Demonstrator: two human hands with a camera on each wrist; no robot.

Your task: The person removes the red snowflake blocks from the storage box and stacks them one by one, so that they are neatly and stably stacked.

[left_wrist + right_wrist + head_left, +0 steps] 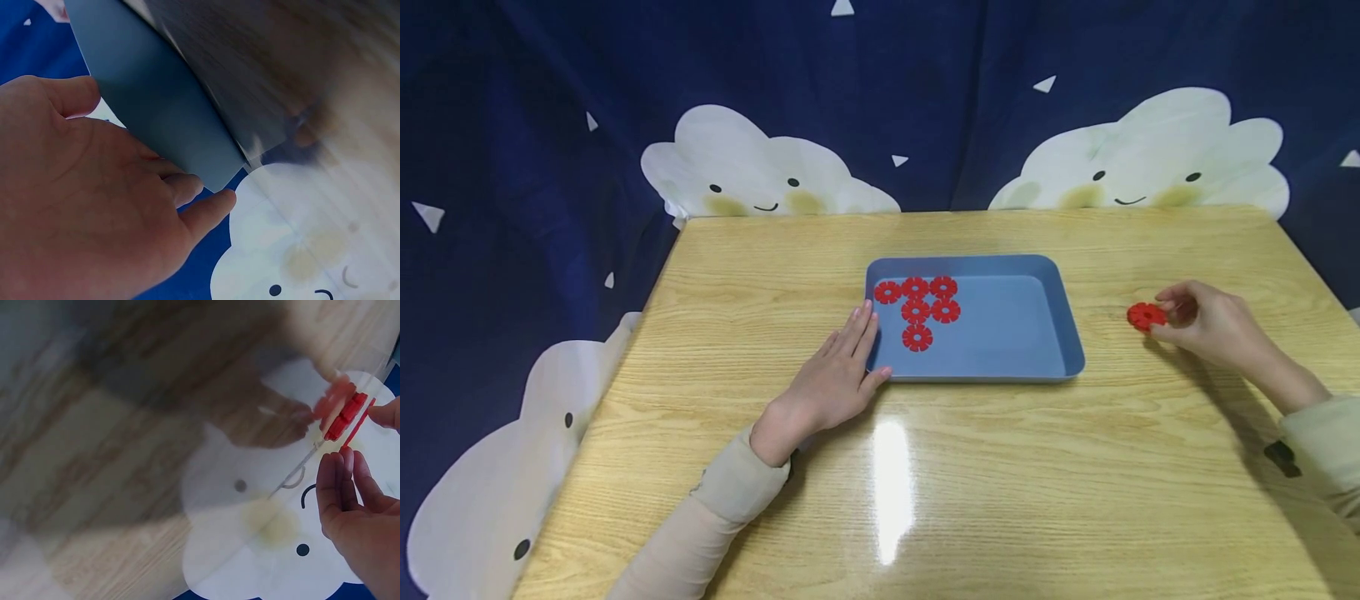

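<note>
Left hand [830, 382], fingers straight, touched rectangular blue tray [1000, 329] at left wall. Right hand [1213, 327] pinched thin, notched red disc [1155, 317].

In the head view, the bare left hand [827, 383] hides some of the shallow blue tray [1007, 333] on its left side. The edge cuts off the pale right sleeve [1326, 446].

head: high, forward-down | left wrist: close, tray [1000, 333] shared with head | right wrist: close, discs [347, 417] likewise
</note>
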